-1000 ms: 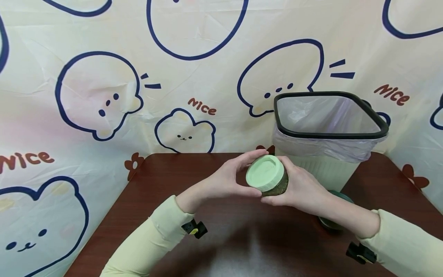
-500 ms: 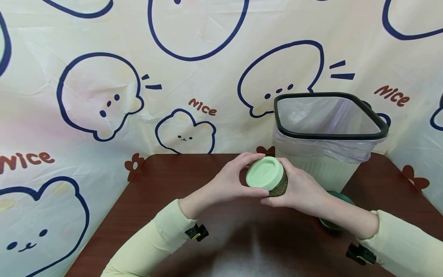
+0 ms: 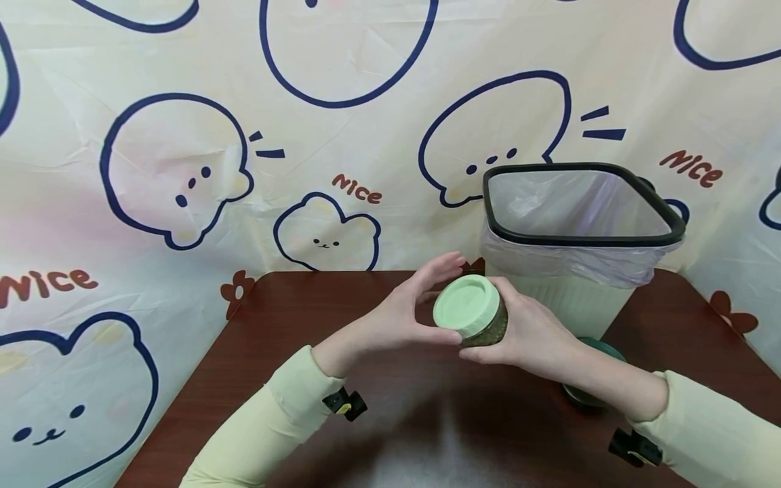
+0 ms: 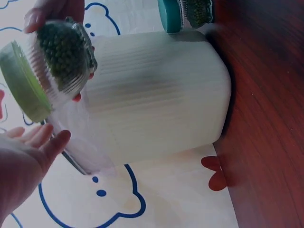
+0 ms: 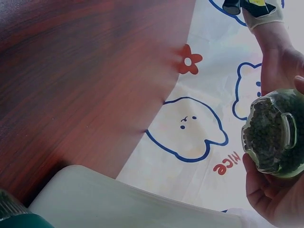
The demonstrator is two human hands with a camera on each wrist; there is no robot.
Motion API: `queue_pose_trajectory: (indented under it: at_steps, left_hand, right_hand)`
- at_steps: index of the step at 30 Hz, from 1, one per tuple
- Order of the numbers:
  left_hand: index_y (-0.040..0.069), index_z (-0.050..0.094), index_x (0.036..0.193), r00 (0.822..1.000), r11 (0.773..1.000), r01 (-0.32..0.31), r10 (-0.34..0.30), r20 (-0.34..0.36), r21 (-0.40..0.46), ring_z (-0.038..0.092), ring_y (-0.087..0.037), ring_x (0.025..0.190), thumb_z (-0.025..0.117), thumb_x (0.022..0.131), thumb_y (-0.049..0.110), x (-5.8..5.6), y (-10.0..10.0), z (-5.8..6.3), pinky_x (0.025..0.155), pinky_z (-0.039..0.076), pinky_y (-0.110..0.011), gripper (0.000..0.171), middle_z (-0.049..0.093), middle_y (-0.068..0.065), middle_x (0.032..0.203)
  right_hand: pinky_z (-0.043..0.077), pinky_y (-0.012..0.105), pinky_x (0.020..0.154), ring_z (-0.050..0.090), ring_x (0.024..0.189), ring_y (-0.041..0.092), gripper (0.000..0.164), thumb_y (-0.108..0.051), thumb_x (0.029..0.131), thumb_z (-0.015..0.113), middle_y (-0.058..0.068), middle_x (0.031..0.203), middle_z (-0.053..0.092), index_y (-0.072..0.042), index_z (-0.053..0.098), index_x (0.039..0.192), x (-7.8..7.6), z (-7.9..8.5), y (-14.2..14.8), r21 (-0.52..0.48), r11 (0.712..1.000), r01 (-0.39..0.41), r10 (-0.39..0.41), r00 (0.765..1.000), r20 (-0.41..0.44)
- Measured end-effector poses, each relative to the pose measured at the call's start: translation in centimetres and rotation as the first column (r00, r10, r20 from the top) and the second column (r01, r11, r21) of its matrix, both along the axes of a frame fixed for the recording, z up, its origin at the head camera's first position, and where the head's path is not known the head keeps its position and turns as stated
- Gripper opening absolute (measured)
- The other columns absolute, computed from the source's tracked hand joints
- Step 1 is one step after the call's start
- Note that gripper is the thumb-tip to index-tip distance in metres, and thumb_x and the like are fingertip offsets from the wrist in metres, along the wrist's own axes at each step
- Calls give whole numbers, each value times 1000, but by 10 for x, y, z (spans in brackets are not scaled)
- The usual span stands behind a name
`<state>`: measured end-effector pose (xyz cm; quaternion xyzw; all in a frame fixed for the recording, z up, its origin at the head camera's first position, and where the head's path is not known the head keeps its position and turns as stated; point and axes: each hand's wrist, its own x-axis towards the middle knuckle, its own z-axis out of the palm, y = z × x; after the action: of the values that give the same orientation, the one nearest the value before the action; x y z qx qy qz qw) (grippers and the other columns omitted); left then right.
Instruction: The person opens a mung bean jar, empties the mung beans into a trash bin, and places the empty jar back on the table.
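Observation:
My right hand (image 3: 529, 327) grips a clear jar (image 3: 491, 330) of small green beans, holding it tilted above the table with its light green lid (image 3: 466, 305) on. Around the lid's left side, my left hand (image 3: 403, 312) has its fingers spread, the thumb by the lid's lower edge. In the left wrist view, the fingers of the left hand (image 4: 33, 152) are straight, just below the lid (image 4: 23, 83). Beans fill the jar (image 4: 64, 54). From the right wrist view the jar's clear base (image 5: 270, 130) shows, with the right hand (image 5: 273, 197) beneath it.
A pale bin (image 3: 567, 298) with a black rim and plastic liner stands at the back right. Beside it, partly behind my right forearm, is a second jar with a dark green lid (image 3: 601, 347). A printed cloth (image 3: 378, 122) hangs behind the brown table (image 3: 293, 305).
Half a second ago my left fingers lay closer round the lid; they have since spread and drawn back a little to the left. The right hand and jar stay in place.

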<state>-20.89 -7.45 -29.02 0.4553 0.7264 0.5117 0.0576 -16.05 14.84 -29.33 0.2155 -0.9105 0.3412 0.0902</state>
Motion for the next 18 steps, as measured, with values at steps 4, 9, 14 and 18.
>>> queue_pose_trajectory:
  at_steps: [4,9,14,18]
  left_hand:
    - [11,20,154,997,997,73,-73,27,19,29,-14,141,79,80,9,-4,-3,0,109,31,-36,94,30,4,155]
    - [8,22,153,991,992,121,-123,43,34,32,-14,140,77,77,-4,-5,-2,-1,111,30,-36,95,32,-5,155]
    - [6,28,151,996,996,84,-84,39,13,41,-13,133,80,76,-3,-4,0,-2,106,36,-35,92,41,-5,149]
    - [5,34,148,1000,1000,5,-4,27,-20,48,-13,125,82,75,3,-1,2,-1,103,40,-33,87,48,-4,141]
  right_hand:
    - [50,46,79,60,98,24,91,-46,65,89,9,115,60,-5,44,132,1,0,0,-2,1000,2,-2,1000,18]
    - [50,44,78,60,98,23,91,-46,64,89,8,114,60,-6,44,132,1,0,0,-4,1000,0,0,1000,12]
    - [50,43,77,60,97,22,90,-46,64,89,7,113,61,-6,44,132,1,0,0,-5,1000,-4,4,1000,10]
    - [50,42,77,60,96,22,91,-46,64,89,8,113,61,-6,44,132,0,0,0,-5,1000,-5,5,1000,6]
